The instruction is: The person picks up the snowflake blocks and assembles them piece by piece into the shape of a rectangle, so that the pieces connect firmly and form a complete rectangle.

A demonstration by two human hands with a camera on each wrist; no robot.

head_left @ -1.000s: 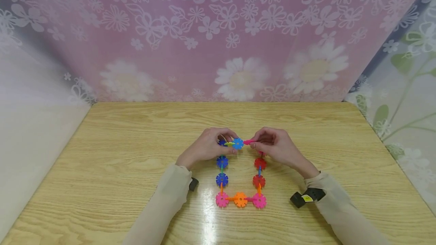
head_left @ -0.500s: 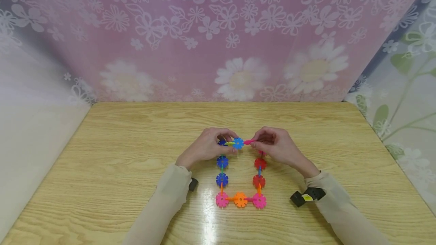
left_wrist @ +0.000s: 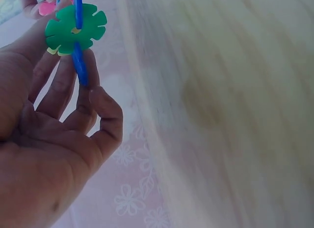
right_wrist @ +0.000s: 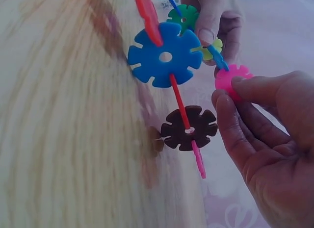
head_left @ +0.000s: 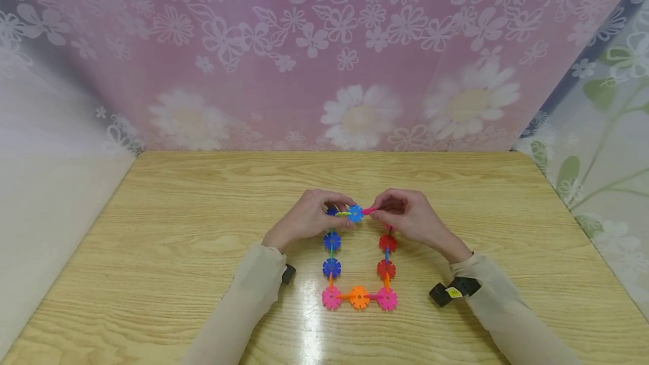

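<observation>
Slotted plastic snowflake discs are joined in a chain laid out as a rectangle. My left hand (head_left: 309,216) holds the chain's far left end, fingers and thumb around the yellow-green disc (head_left: 343,214) and light blue disc (head_left: 355,213). My right hand (head_left: 413,216) pinches a pink disc (right_wrist: 230,82) between thumb and fingers, its edge meeting the light blue disc. In the right wrist view, a brown disc (right_wrist: 203,124) with a pink disc (right_wrist: 198,159) slotted into it ends the right side, below the right hand. A green disc (left_wrist: 91,22) shows beside the left fingers.
Dark blue discs (head_left: 332,241) form the left side, red discs (head_left: 387,243) the right. Along the near side, an orange disc (head_left: 359,297) sits between pink corner discs (head_left: 332,297). A floral curtain (head_left: 284,72) hangs behind the wooden table (head_left: 177,241).
The hands stay nearly in place over the last second. The right hand and pink disc have shifted very slightly left, toward the light blue disc.
</observation>
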